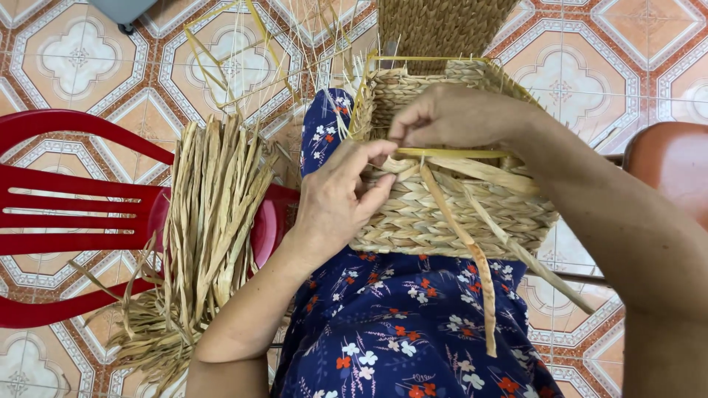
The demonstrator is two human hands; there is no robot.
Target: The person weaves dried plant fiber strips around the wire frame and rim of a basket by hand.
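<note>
The woven basket [450, 214] lies tipped on the person's lap, on the blue flowered dress [402, 332], its open mouth turned away toward the floor and its near rim, a thin yellow frame rod [457, 153], facing up toward the camera. It looks light and fairly stiff where the braid is already packed tight, though the walls would probably give a little under a squeeze; the frame rod seems the firmest place to hold it, and the finished braided side the safest place to steady it with a palm. The loose straw strands [476, 258] hanging from the rim down over the dress look flat, dry and pliable, likely easy to fold but apt to split or fray if pulled hard at a kink, so they are best pinched close to the weave. The left hand [335, 203] presses against the basket's left end, thumb and forefinger closed together on a strand at the rim. The right hand [453, 114] comes over the top, its fingers curled and pinched on the strand just at the rod. To the left, a thick bundle of straw [210, 221] lies draped across a red plastic chair [81, 214]. Beyond the basket, thin yellow rods [243, 44] lie scattered over the patterned tile floor [590, 66].
</note>
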